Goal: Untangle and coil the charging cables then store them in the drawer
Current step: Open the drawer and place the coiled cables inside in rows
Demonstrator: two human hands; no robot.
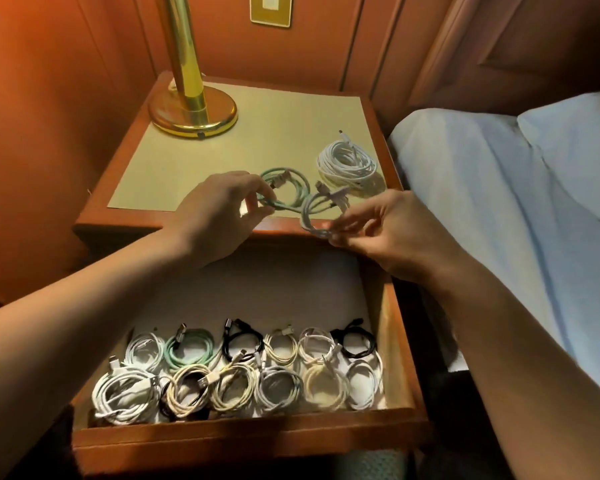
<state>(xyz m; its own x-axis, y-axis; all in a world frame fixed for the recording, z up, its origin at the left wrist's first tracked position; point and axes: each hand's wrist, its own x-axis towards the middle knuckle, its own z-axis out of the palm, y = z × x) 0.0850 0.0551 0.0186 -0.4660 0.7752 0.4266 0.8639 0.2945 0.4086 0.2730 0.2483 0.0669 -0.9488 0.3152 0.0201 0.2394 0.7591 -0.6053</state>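
A coiled mint-green cable (293, 188) lies at the front of the nightstand top (201, 161); my left hand (215, 213) pinches its near loop. My right hand (378, 223) pinches a coiled pale grey-white cable (310, 213) held over the nightstand's front edge. A larger white coil (347, 161) sits on the top behind it. Below my hands the drawer (399, 341) stands pulled out, with several coiled cables (236, 372) in white, cream, mint and black laid in two rows at its front.
A brass lamp (193, 112) stands at the back left of the nightstand. A bed with a pale blue sheet (492, 209) and a pillow (575, 140) lies close on the right. Wood panelling with a brass wall plate (270, 10) is behind.
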